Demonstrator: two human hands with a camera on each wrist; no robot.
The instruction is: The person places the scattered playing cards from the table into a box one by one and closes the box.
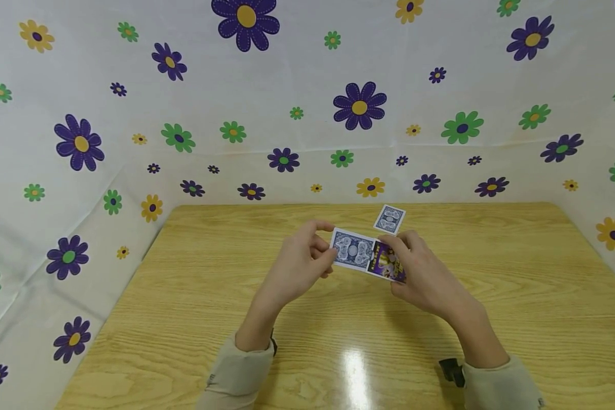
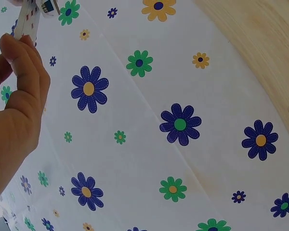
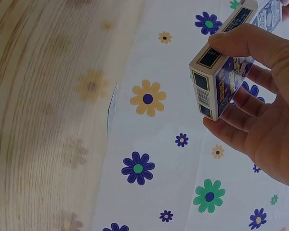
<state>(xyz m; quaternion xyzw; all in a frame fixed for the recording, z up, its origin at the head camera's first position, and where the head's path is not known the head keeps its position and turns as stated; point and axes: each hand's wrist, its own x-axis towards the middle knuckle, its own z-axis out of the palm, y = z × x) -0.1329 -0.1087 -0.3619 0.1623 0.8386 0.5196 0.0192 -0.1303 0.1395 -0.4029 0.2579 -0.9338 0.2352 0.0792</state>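
Over the middle of the table, my right hand [image 1: 430,279] grips a purple card box [image 1: 387,263] with yellow lettering, thumb on one edge and fingers on the other. In the right wrist view the box [image 3: 226,62] shows a barcode on its end. Playing cards [image 1: 352,249] with blue patterned backs stick out of the box's left end. My left hand [image 1: 299,259] pinches the outer end of these cards between thumb and fingers. Seen from the left wrist, the fingers hold the cards [image 2: 28,21] edge-on at the top left corner.
A single card [image 1: 389,219] lies back side up near the far edge of the wooden table [image 1: 210,296], just behind the right hand. White cloth [image 1: 287,68] with purple, green and yellow flowers rises behind the table and along both sides.
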